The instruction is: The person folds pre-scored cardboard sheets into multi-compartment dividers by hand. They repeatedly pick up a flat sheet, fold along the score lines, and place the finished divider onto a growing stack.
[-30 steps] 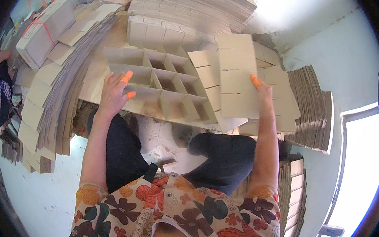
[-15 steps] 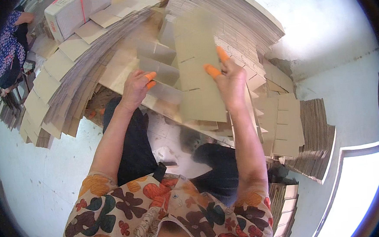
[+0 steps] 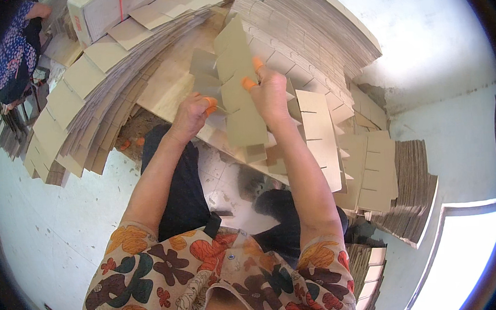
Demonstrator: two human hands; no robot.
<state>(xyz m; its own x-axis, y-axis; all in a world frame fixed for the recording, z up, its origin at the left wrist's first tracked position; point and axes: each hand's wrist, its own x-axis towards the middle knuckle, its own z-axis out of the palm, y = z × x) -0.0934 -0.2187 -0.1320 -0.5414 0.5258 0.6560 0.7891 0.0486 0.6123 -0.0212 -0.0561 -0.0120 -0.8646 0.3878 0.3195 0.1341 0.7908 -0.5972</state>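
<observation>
Orange finger covers sit on fingertips of both hands. My right hand is closed on the right edge of a long slotted cardboard strip, held tilted over the bench. My left hand is closed at the near edges of crosswise cardboard dividers, left of the strip. Their far parts pass behind the strip, and how they meet its slots is hidden. Right of my right wrist, another slotted cardboard strip stands among more divider pieces.
A fanned stack of cardboard sheets curves along the left. A white carton sits behind it. More slotted cardboard stacks rise at the back, with others at right. Another person is at the far left.
My right hand has moved left with the cardboard strip, which now tilts more toward the dividers. My left hand has shifted slightly right and down, closer to the strip.
</observation>
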